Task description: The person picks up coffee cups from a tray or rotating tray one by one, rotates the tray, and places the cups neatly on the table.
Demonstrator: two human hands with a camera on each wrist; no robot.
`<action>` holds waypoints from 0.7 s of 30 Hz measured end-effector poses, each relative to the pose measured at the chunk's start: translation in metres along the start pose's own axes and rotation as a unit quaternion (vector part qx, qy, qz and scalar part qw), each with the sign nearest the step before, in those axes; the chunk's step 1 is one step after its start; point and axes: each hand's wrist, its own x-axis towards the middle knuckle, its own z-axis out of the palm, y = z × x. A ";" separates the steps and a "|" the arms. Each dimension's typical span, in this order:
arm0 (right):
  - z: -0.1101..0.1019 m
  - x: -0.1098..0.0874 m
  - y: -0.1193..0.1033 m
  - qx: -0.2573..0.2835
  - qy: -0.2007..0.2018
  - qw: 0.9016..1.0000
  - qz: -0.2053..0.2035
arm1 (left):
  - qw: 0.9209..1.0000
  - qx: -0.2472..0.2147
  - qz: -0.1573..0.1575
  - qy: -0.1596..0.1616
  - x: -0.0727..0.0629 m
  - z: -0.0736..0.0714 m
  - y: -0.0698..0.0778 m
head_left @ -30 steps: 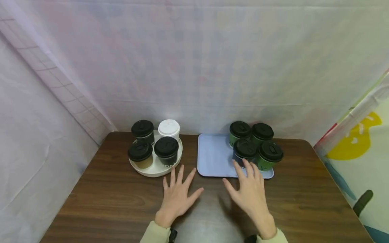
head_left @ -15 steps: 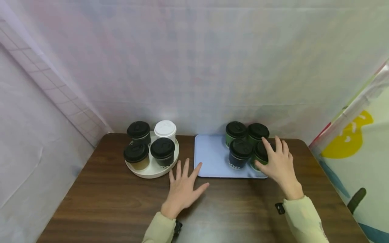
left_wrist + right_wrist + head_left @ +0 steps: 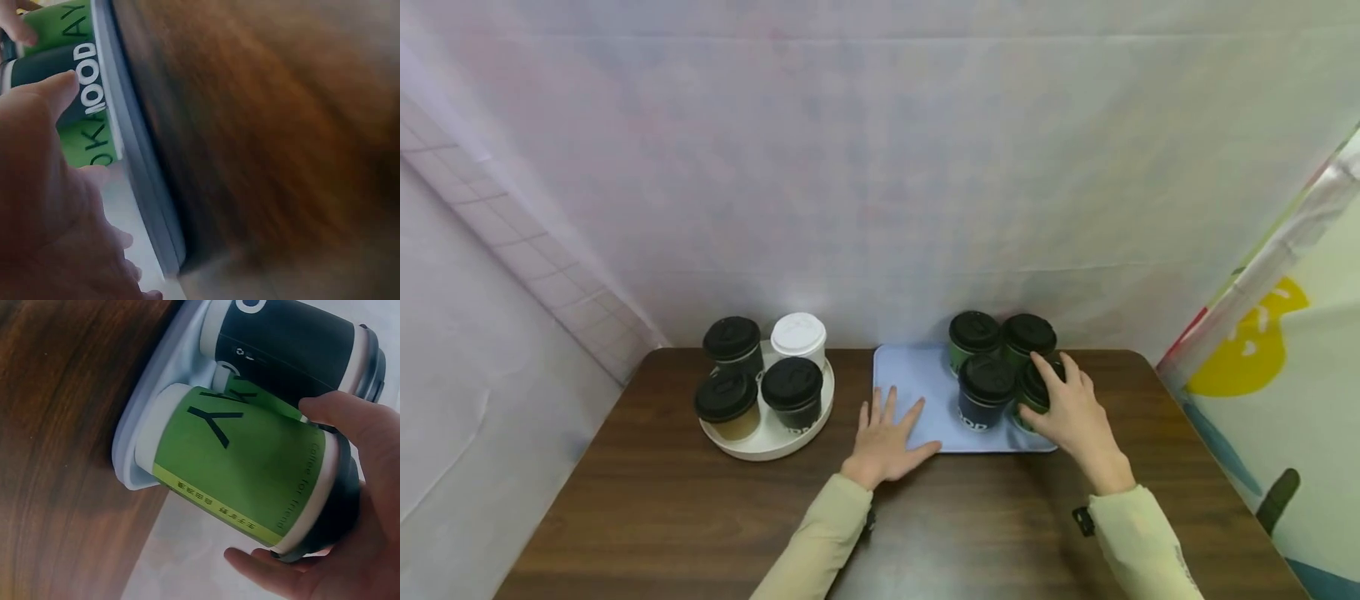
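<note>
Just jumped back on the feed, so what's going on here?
A person's right hand is curled round the top of the front-right green cup, which seems to rest on the blue tray. Beside and behind it are a dark blue cup and two more green cups. The left hand is spread at the tray's front-left, holding nothing. Four other lidded cups stand on the white plate.

I read "AY", "Coffee for friend" and a line of Chinese on the yellow-banded green paper cup (image 3: 240, 465), "OOD" on the navy paper cup (image 3: 90, 74), "OK" on another green paper cup (image 3: 87, 140), and unreadably small letters on the black cup (image 3: 792, 393).
</note>
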 end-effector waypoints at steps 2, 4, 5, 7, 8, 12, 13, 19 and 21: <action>0.002 0.000 0.000 0.003 0.010 1.000 0.001 | 1.000 0.005 0.003 -0.007 0.006 0.002 0.002; 0.004 0.000 0.000 0.004 0.021 1.000 0.002 | 1.000 0.010 0.006 -0.014 0.011 0.003 0.005; 0.005 0.000 -0.001 0.003 0.027 1.000 0.001 | 1.000 0.017 0.005 -0.021 0.013 0.003 0.005; 0.006 0.000 -0.001 0.002 0.037 0.999 -0.001 | 0.999 0.029 0.001 -0.040 0.017 0.003 0.006; 0.007 0.000 0.000 0.002 0.042 0.999 -0.002 | 0.998 0.036 -0.003 -0.051 0.018 0.004 0.007; 0.009 -0.001 0.000 0.001 0.068 0.998 -0.010 | 0.995 0.061 -0.011 -0.076 0.021 0.007 0.005; 0.010 -0.001 0.000 0.001 0.075 0.997 -0.011 | 0.994 0.064 -0.013 -0.082 0.022 0.007 0.005; 0.012 -0.001 0.001 0.008 0.097 0.995 -0.015 | 0.992 0.076 -0.018 -0.098 0.024 0.007 0.007; 0.012 -0.001 0.001 0.012 0.094 0.995 -0.015 | 0.991 0.081 -0.021 -0.101 0.023 0.006 0.006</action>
